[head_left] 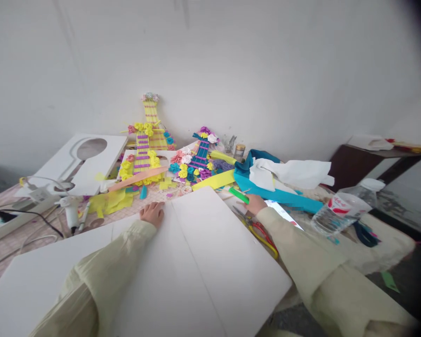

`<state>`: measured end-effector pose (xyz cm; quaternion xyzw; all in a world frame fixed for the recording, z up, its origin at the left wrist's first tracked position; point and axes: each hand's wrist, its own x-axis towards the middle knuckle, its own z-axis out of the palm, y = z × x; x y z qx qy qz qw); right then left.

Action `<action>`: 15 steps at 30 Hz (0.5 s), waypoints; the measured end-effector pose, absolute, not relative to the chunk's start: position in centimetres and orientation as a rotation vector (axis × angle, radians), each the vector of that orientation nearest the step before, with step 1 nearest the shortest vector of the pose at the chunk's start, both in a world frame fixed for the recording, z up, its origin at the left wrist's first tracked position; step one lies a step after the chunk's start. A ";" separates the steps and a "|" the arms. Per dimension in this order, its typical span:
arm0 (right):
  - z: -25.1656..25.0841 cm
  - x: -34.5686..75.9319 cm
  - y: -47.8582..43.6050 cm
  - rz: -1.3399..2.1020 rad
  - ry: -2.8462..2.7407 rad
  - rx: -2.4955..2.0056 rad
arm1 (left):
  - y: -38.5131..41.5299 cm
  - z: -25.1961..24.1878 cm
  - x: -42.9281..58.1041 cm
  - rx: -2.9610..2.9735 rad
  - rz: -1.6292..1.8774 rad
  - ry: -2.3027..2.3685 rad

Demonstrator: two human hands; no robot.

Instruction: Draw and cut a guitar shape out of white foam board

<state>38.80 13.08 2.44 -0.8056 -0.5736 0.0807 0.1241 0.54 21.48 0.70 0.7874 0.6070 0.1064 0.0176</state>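
A large white board (203, 262) lies in front of me, with a thin straight line running down its face. My left hand (152, 214) rests on its far left edge, fingers lightly bent and lying on the surface. Beyond the board's right side, my right hand (256, 204) is closed on a slim bright green tool (239, 195) that looks like a cutter's handle; no blade can be made out. Beside that hand lie scissors with red and yellow handles (266, 238), partly under my sleeve, and a phone (284, 214) with a lit screen.
Flower-trimmed woven pieces (148, 140) lean against the wall. A cut-out white board (101, 175), glue gun (70, 213) and power strip (21, 220) with cords are at left. Teal cloth (277, 189), white cloth (298, 172) and a water bottle (340, 213) are at right.
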 end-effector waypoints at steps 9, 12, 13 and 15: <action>3.6 41.3 15.2 0.093 -1.707 -2.398 | 21.5 0.2 0.6 2.441 0.378 1.899; 4.3 41.4 17.2 0.045 -1.670 -2.404 | 21.6 0.1 0.6 2.438 0.381 1.892; 4.5 41.3 17.8 0.036 -1.645 -2.413 | 21.6 0.1 0.6 2.433 0.384 1.893; 4.6 41.3 18.6 0.035 -1.586 -2.443 | 21.7 0.0 0.6 2.420 0.396 1.897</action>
